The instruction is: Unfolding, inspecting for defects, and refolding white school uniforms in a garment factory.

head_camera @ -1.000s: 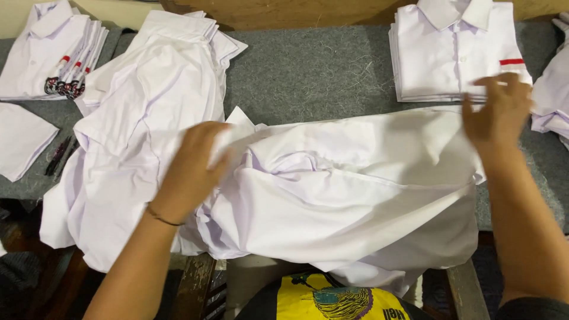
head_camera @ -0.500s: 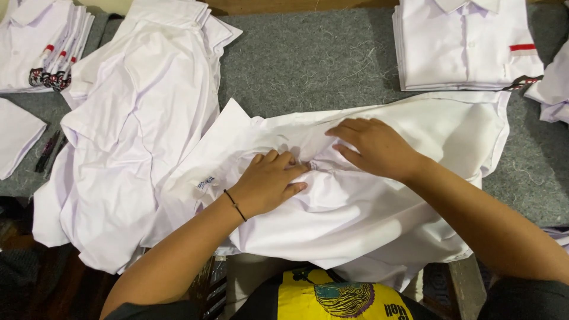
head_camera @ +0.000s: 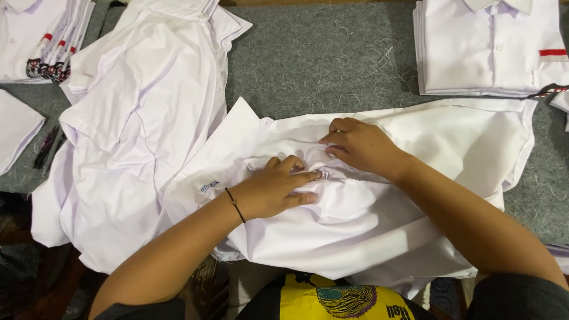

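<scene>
Table point(head_camera: 332, 53): grey felt, bearing shirts
Loose pile point(head_camera: 136, 118): white shirts, left
Shirt point(head_camera: 415, 178): spread flat, centre
Folded stack point(head_camera: 486, 47): upper right
Left hand point(head_camera: 275, 189): fingers together, pressing shirt
Right hand point(head_camera: 361, 145): fingertips pinching shirt cloth

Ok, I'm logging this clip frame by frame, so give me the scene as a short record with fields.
surface: grey felt table
left hand: flat on the spread white shirt, fingers pressing its bunched middle
right hand: on the same shirt, fingertips pinching a fold
left side: loose pile of white shirts
top right: folded shirt stack
top left: second folded stack
</scene>
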